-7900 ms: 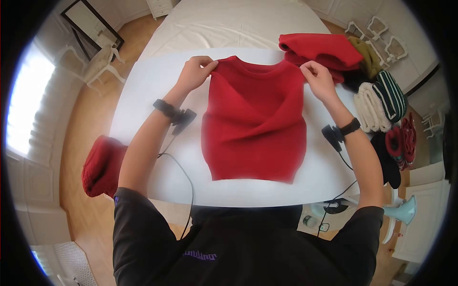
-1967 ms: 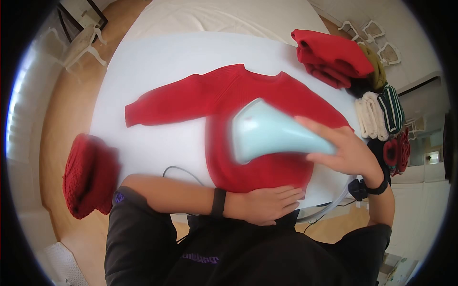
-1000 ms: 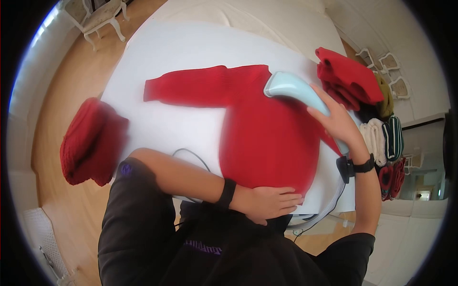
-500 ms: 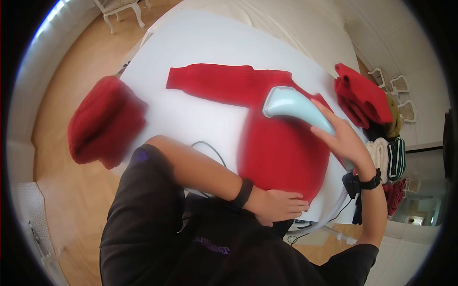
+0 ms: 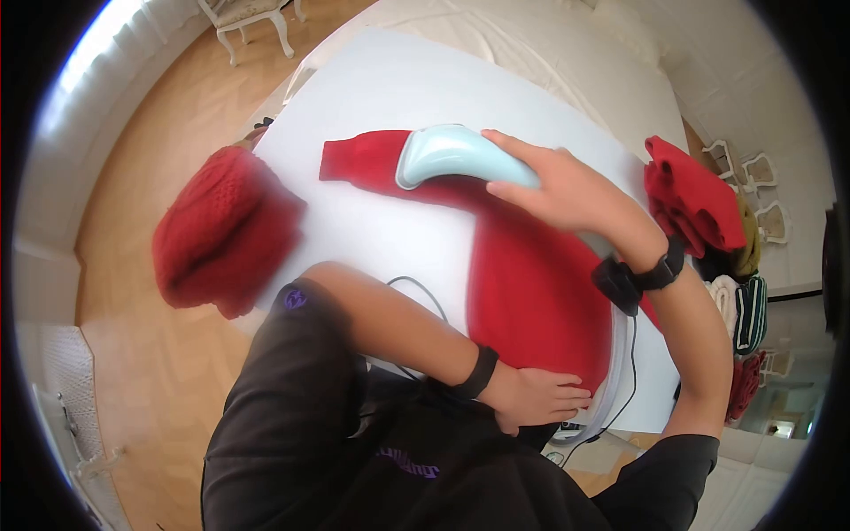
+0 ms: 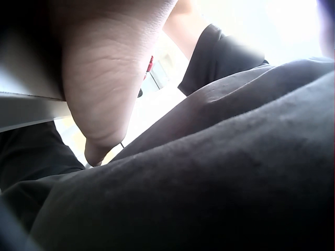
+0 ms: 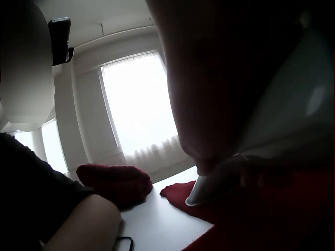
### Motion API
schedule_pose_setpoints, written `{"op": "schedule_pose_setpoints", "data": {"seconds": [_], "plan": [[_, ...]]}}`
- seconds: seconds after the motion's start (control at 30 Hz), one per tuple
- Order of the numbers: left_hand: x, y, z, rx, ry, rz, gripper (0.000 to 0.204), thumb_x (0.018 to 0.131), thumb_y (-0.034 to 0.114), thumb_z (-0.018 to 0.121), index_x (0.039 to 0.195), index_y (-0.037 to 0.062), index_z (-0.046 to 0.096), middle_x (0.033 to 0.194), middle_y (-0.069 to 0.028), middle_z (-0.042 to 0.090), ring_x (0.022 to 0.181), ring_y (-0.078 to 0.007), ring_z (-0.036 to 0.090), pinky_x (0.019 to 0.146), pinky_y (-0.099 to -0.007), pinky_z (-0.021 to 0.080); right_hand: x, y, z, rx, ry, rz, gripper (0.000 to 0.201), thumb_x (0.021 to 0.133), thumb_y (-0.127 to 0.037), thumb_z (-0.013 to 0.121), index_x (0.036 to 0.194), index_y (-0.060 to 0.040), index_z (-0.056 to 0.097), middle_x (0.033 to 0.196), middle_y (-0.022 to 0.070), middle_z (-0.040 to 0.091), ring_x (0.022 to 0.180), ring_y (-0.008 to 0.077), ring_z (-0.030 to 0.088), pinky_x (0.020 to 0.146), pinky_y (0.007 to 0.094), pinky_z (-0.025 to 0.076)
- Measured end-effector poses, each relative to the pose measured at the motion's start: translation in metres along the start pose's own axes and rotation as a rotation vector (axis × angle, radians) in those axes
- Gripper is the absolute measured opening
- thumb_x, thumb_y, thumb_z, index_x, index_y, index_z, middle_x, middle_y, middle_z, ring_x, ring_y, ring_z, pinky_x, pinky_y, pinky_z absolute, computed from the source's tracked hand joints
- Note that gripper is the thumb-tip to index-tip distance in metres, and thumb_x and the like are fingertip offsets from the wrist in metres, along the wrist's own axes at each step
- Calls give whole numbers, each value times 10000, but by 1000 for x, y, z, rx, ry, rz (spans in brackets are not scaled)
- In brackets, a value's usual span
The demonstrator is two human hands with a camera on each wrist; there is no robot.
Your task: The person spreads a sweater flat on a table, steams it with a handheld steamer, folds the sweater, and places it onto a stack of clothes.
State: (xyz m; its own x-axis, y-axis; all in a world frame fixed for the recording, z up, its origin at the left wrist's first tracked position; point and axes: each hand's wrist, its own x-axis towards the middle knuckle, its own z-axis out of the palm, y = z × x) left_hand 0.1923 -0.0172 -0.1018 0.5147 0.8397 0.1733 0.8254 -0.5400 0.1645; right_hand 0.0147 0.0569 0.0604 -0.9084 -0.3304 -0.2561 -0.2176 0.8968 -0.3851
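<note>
A red sweater (image 5: pixel 540 292) lies on the white tabletop (image 5: pixel 398 239), one sleeve stretched toward the left. My right hand (image 5: pixel 567 190) grips a pale blue handheld steamer (image 5: pixel 465 157), whose broad head covers part of that sleeve near the shoulder. In the right wrist view the steamer (image 7: pixel 209 185) rests at the red sleeve (image 7: pixel 177 192), with the hand dark above it. My left hand (image 5: pixel 544 396) lies flat with its fingers extended on the sweater's bottom hem. Only part of the left hand (image 6: pixel 104 78) shows in the left wrist view, beside dark clothing.
A folded red knit (image 5: pixel 226 230) sits at the table's left edge. On the right are a red garment pile (image 5: pixel 691 195), an olive one (image 5: pixel 746 239), cream (image 5: pixel 723 305) and striped (image 5: pixel 751 314) folded knits. A hose (image 5: pixel 615 354) and cables run near the front edge.
The steamer in my right hand has moved left from the neck and chest area onto the sleeve. My left hand remains at the hem. The head view has shifted.
</note>
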Motion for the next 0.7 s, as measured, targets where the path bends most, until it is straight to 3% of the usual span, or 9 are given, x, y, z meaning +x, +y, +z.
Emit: {"op": "schedule_pose_setpoints", "data": {"seconds": [0.03,0.1,0.27,0.4,0.5,0.57,0.6,0.67,0.7], "plan": [[-1,0,-3,-6,-9,-11,1081,841,563,746,1616,-72,340,1739,-252,245,1643,-371,164,1334,-516,119,8,-10,2,21,-32,29,710,1009,-429,661,1634,-172,444,989,237,761,835,371,748,775,456,583],[-1,-1,-4,-19,-20,2,1096,831,562,751,1622,-69,329,1738,-240,258,1640,-368,176,1334,-514,116,23,-19,22,34,80,-40,700,1021,-401,655,1643,-178,425,873,215,751,783,364,744,840,445,576],[-3,-1,-7,-97,-12,-21,1144,797,544,787,1636,-59,294,1711,-219,316,1613,-356,246,1337,-522,110,34,-36,49,73,148,-96,730,1018,-431,640,1654,-166,400,875,276,727,779,390,738,776,480,583],[-5,-1,-17,-173,-18,-23,1056,863,516,780,1616,-70,329,1712,-249,292,1624,-357,220,1336,-509,129,-27,-27,24,94,61,0,702,1026,-373,634,1654,-173,393,754,225,695,710,388,718,769,477,580],[-7,-7,-15,-290,40,-13,878,951,440,736,1570,-89,408,1717,-275,257,1633,-374,191,1324,-522,172,-89,4,9,74,80,112,701,1016,-331,660,1651,-183,403,826,232,722,735,376,729,773,445,582],[-11,-11,-25,-451,44,-34,675,1015,356,671,1485,-96,495,1679,-289,324,1600,-396,270,1297,-521,261,-130,37,6,125,202,183,695,1011,-308,682,1644,-191,421,892,218,750,771,371,739,804,402,580],[-15,-17,-37,-448,40,-30,675,1015,356,671,1485,-96,495,1679,-289,324,1600,-396,270,1297,-521,261,-150,59,6,113,267,198,698,1011,-309,688,1646,-195,422,976,214,763,816,349,748,837,385,574],[-23,-37,-81,-673,-200,-103,453,1065,283,597,1332,-82,590,1511,-276,525,1443,-406,493,1184,-504,425,-182,83,-3,154,298,344,705,1009,-307,703,1648,-194,426,1135,202,770,914,304,755,901,364,561],[-27,-46,-112,-667,-259,-205,335,1084,258,556,1187,-50,640,1257,-227,668,1189,-393,655,1023,-492,526,-194,90,-11,207,264,474,710,1006,-302,712,1648,-190,429,1210,193,764,966,282,753,933,360,554]]}}
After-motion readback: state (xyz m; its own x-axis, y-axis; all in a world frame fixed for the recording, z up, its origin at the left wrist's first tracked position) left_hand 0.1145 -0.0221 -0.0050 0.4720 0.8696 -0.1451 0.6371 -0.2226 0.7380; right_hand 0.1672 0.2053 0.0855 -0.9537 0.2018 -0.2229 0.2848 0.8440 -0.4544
